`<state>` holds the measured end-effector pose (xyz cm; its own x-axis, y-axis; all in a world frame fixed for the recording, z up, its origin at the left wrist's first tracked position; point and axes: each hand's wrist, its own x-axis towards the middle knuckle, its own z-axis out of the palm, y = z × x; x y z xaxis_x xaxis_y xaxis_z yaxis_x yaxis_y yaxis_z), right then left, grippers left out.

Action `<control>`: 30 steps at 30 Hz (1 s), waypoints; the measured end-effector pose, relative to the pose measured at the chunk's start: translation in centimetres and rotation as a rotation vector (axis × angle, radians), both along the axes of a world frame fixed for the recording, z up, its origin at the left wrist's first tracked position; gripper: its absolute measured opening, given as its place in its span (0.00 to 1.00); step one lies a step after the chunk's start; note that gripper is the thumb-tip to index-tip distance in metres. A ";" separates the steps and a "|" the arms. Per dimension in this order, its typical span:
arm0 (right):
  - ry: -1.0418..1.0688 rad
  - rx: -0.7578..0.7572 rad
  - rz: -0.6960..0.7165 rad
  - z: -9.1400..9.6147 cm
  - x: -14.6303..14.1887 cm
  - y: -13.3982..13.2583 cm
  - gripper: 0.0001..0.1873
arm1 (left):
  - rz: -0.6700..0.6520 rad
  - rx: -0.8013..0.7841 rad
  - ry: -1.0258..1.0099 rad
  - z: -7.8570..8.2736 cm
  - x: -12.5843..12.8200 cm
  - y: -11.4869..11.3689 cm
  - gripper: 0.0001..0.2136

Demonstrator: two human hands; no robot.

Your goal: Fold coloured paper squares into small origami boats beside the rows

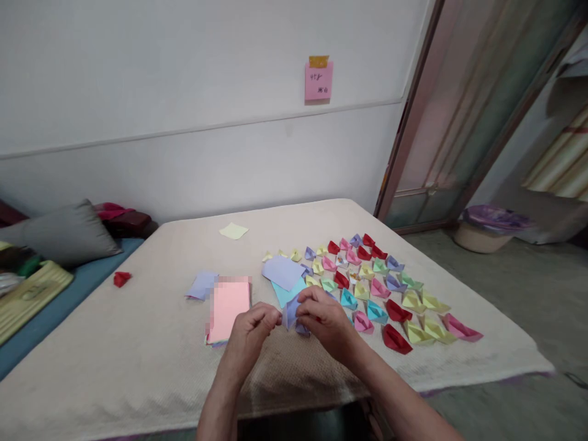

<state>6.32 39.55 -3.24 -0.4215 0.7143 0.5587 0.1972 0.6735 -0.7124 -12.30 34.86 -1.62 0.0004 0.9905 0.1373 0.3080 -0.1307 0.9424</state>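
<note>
Between my hands is a small folded piece of lavender paper [290, 312], held up just above the table cover. My left hand [252, 327] pinches its left edge, thumb and forefinger pressed together. On the opposite side, my right hand [326, 315] grips the paper, its fingertips partly hiding it. Just beyond my hands lie a flat lavender sheet [282, 271] and a light blue sheet [287, 293] under it. Several folded paper boats stand in rows to the right, among them a red boat [397, 339] and a pink boat [362, 322].
A stack of pink paper [232, 306] lies left of my hands, beside lavender paper [203, 285]. Farther off are a pale yellow sheet [234, 231] and a red folded piece [122, 279]. A grey cushion [64, 233] rests at far left; a lined bin [487, 229] stands right.
</note>
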 end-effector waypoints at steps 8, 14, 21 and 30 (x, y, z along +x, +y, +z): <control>-0.054 -0.054 0.133 0.2 0.4 -0.2 0.11 | -0.074 -0.051 -0.173 -0.7 -0.4 -0.2 0.15; -0.018 -0.186 0.165 0.0 0.5 0.0 0.10 | -0.059 -0.178 -0.359 -0.8 -0.1 -0.3 0.05; 0.141 -0.433 0.159 0.5 0.7 0.3 0.06 | 0.019 -0.125 -0.416 -0.8 0.2 -0.1 0.05; 0.288 -0.615 -0.009 -0.9 -0.5 0.7 0.05 | 0.217 -0.114 -0.468 -1.7 1.7 0.6 0.09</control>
